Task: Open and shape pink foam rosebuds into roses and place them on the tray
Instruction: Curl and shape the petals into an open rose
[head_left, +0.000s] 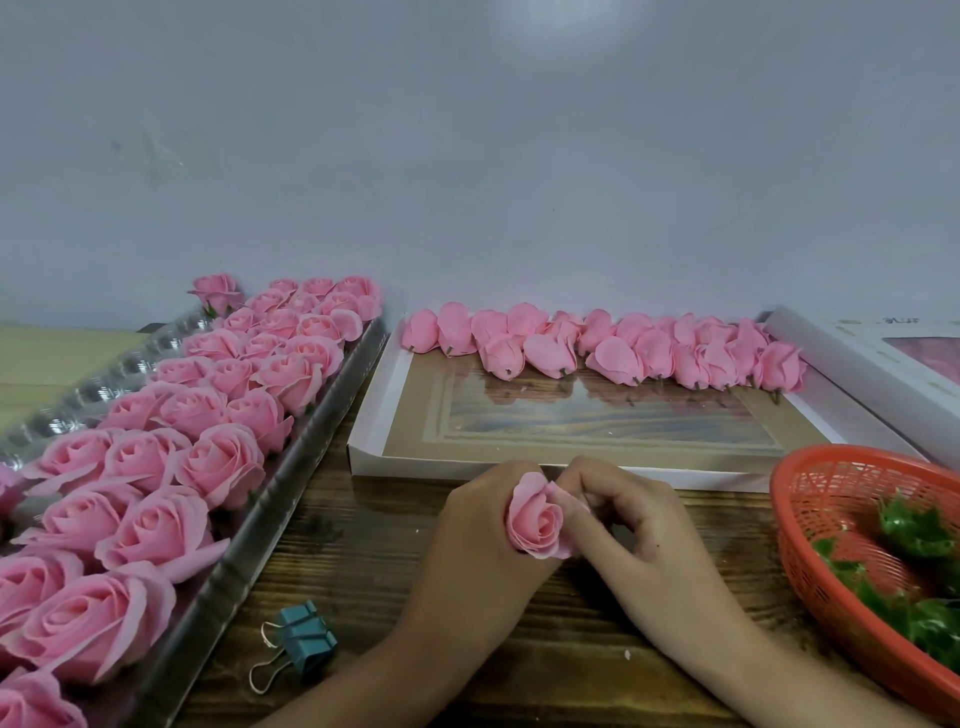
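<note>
A half-opened pink foam rose (536, 519) sits between both hands above the wooden table. My left hand (475, 535) grips it from the left and below. My right hand (631, 525) pinches an outer petal on its right side. Several shaped roses (156, 467) fill the long clear plastic tray (239, 561) at the left. Several closed rosebuds (597, 345) lie in a row along the far edge of the white box lid (366, 441).
An orange mesh basket (810, 566) holding green plastic leaves stands at the right, close to my right forearm. A teal binder clip (301, 642) lies on the table by my left forearm. A white box (852, 358) sits at the far right. A wall rises behind.
</note>
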